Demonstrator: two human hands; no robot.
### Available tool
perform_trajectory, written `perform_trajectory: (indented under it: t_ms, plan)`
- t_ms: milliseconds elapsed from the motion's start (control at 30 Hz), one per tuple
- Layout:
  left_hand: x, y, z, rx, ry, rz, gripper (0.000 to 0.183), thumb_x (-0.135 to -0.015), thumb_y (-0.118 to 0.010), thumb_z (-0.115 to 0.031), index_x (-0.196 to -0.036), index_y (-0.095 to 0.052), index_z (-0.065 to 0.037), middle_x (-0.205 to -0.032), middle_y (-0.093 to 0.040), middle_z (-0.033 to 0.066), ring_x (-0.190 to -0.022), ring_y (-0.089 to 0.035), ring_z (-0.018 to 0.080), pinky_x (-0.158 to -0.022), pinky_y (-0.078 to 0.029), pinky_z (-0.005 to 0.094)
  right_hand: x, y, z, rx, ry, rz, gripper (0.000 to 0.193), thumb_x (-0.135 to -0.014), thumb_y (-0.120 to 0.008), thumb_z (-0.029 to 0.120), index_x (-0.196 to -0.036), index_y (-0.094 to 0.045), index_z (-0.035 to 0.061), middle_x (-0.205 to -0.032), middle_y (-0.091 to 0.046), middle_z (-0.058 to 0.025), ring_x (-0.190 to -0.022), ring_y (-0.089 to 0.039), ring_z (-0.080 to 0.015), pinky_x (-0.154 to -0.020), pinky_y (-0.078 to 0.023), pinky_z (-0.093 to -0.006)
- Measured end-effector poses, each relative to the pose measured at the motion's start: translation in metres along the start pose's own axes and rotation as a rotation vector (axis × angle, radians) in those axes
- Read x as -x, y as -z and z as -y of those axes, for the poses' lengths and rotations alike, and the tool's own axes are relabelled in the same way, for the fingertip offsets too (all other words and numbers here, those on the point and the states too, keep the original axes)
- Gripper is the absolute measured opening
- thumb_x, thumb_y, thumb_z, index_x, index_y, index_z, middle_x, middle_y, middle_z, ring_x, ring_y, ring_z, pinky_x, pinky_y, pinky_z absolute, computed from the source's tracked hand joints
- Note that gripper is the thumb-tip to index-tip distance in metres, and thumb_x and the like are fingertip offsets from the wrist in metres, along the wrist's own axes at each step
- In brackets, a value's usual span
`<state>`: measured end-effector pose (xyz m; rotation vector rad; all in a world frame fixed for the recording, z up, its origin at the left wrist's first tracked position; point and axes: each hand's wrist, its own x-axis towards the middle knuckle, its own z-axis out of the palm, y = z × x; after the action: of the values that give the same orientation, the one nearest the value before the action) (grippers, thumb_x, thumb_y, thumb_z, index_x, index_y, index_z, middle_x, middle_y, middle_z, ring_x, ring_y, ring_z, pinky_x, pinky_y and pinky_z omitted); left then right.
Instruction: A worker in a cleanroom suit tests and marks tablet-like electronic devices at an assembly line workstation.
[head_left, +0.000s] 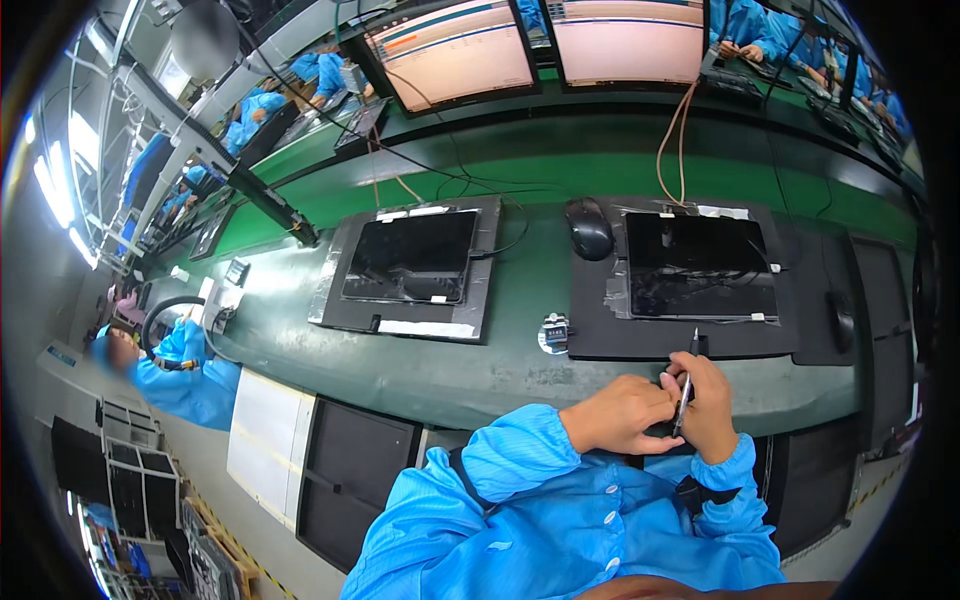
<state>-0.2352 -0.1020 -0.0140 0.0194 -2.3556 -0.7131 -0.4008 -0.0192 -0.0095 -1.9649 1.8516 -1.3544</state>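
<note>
Holding a pen (684, 395) below the right tablet (700, 265) in the head view, the right hand (706, 402) is curling its fingers closed around the barrel. The pen is looking slim and straight, with a silver-grey body and a thin dark tip; it is pointing toward the right tablet's lower edge, its tip showing against the black mat (640, 340). Whether the tip is touching the mat, I cannot tell. Also below the right tablet, the left hand (625, 412) is bending its fingers in near the pen's lower end; whether they are gripping it, I cannot tell. The right tablet is showing a dark, glossy screen. A mouse (589, 229) is sitting just left of the right tablet, and the left tablet (412, 257) is lying farther left.
</note>
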Motion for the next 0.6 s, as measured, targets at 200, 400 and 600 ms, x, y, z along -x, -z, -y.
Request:
perform_trajectory:
  t_ms: [200,400,600]
  plan:
    - [0.0007,0.0017,0.0006,0.029,0.016,0.004,0.033,-0.079,-0.086,-0.033,-0.086,-0.066,-0.007,-0.076,-0.062,0.0074,-0.062,-0.059,0.0285,-0.058,-0.047,0.0401,0.0021,0.0002,-0.003,-0.044,-0.037,-0.017,0.037,-0.085,-0.08,0.007,-0.118,-0.064,0.002,-0.086,-0.069,-0.0119,-0.074,-0.067,-0.0321,-0.065,-0.051,-0.0432]
    - [-0.0015,0.0023,-0.0001,0.014,-0.016,-0.005,0.034,-0.078,-0.086,-0.033,-0.086,-0.066,-0.007,-0.075,-0.062,0.007,-0.062,-0.059,0.0277,-0.058,-0.046,0.0395,0.0026,-0.0005,-0.0042,0.0,0.022,0.005,0.039,-0.085,-0.079,0.006,-0.12,-0.063,0.0009,-0.086,-0.069,-0.0113,-0.076,-0.067,-0.0313,-0.068,-0.052,-0.0426]
    - [-0.0006,0.0097,-0.0013,0.03,0.043,-0.107,0.028,-0.074,-0.082,-0.027,-0.083,-0.065,-0.007,-0.071,-0.058,0.0093,-0.06,-0.057,0.0309,-0.057,-0.044,0.0425,0.0034,-0.001,-0.0006,-0.056,-0.012,-0.078,0.045,-0.086,-0.079,0.005,-0.127,-0.062,0.0005,-0.087,-0.071,-0.0105,-0.076,-0.069,-0.0293,-0.068,-0.053,-0.0401]
